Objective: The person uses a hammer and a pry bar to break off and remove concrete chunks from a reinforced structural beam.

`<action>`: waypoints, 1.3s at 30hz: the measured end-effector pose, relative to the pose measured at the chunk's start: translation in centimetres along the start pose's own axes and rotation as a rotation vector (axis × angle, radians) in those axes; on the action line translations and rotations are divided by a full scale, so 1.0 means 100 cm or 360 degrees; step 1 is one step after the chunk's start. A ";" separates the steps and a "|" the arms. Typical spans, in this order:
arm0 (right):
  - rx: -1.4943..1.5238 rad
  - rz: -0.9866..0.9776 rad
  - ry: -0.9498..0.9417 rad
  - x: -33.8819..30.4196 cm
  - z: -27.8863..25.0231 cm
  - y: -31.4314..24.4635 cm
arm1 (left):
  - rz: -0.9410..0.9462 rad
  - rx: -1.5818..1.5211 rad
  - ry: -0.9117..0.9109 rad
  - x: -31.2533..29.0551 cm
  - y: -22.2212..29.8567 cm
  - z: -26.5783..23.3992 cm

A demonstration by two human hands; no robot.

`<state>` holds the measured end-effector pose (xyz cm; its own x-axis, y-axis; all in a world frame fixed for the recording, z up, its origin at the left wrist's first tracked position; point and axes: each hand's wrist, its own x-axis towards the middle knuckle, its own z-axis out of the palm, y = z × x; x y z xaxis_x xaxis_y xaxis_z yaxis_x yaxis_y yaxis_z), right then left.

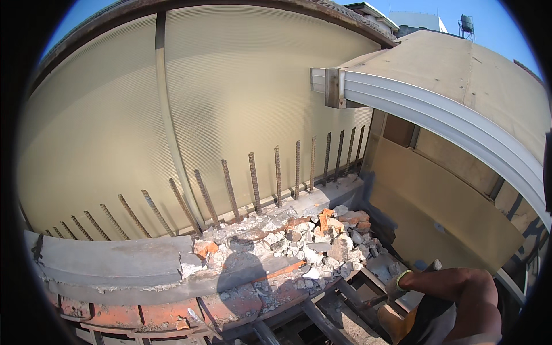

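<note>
My right arm enters at the lower right, bent at the elbow. My right hand (pixel 397 286), in a pale work glove with a greenish cuff, is closed around a brown rod-like handle (pixel 375 301); whatever tool it belongs to cannot be made out. Just beyond the wrist shows a grey blunt end (pixel 434 265), perhaps part of the same tool. Left of the hand lies a heap of broken concrete and brick (pixel 328 241) on a partly broken ledge (pixel 115 261). My left hand is out of sight.
A row of upright rebar (pixel 253 183) sticks out of the ledge before a beige corrugated wall (pixel 259 75). Metal beams (pixel 322 322) with dark gaps between them lie below. A tan boot (pixel 391 323) shows near my hand. At right stands a roof with a white gutter (pixel 437 112).
</note>
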<state>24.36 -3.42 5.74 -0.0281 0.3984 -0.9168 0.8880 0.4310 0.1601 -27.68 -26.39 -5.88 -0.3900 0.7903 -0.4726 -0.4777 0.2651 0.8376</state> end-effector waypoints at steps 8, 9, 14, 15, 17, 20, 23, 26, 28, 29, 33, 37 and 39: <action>0.0187 -0.0017 0.0046 -0.017 -0.029 -0.002 | -0.0273 -0.0161 -0.0063 0.013 -0.023 -0.003; 0.0248 -0.0088 0.0065 -0.016 -0.030 -0.005 | -0.0330 -0.0173 -0.0111 0.016 -0.027 -0.014; 0.0216 -0.0152 -0.0020 -0.035 -0.046 -0.017 | -0.0336 -0.0249 -0.0060 0.021 -0.033 -0.010; 0.0221 -0.0163 -0.0010 -0.037 -0.052 -0.022 | -0.0315 -0.0217 -0.0026 0.021 -0.030 -0.011; 0.0214 -0.0184 0.0019 -0.032 -0.033 -0.021 | -0.0319 -0.0189 -0.0063 0.022 -0.025 -0.007; 0.0409 -0.0011 -0.0282 -0.030 -0.031 -0.025 | -0.0320 -0.0119 -0.0094 0.026 -0.026 -0.012; 0.0133 0.0076 -0.0317 -0.028 -0.023 -0.016 | -0.0353 -0.0116 -0.0206 0.025 -0.022 0.000; -0.0132 0.0098 -0.0275 -0.029 -0.011 0.003 | -0.0361 -0.0174 -0.0234 0.013 -0.021 0.006; -0.0088 0.0116 -0.0153 -0.024 -0.022 0.000 | -0.0287 -0.0268 -0.0192 0.016 -0.029 -0.013; 0.0009 0.0158 -0.0130 -0.029 -0.029 -0.005 | -0.0325 -0.0232 -0.0118 0.010 -0.022 -0.016; 0.0478 0.0150 0.0506 -0.060 -0.043 0.001 | -0.0323 -0.0350 -0.0106 0.023 -0.032 -0.010; 0.0623 0.0186 0.0847 -0.079 -0.065 -0.004 | -0.0272 -0.0148 -0.0138 0.019 -0.025 -0.005; 0.1038 0.0258 0.0769 -0.084 -0.077 -0.027 | -0.0222 -0.0106 -0.0110 0.014 -0.025 -0.009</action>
<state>18.69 -1.66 15.86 0.0610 0.7835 -0.6183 0.9818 -0.1587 -0.1042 -27.74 -26.51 -8.89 -0.2625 0.7851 -0.5610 -0.5755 0.3392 0.7441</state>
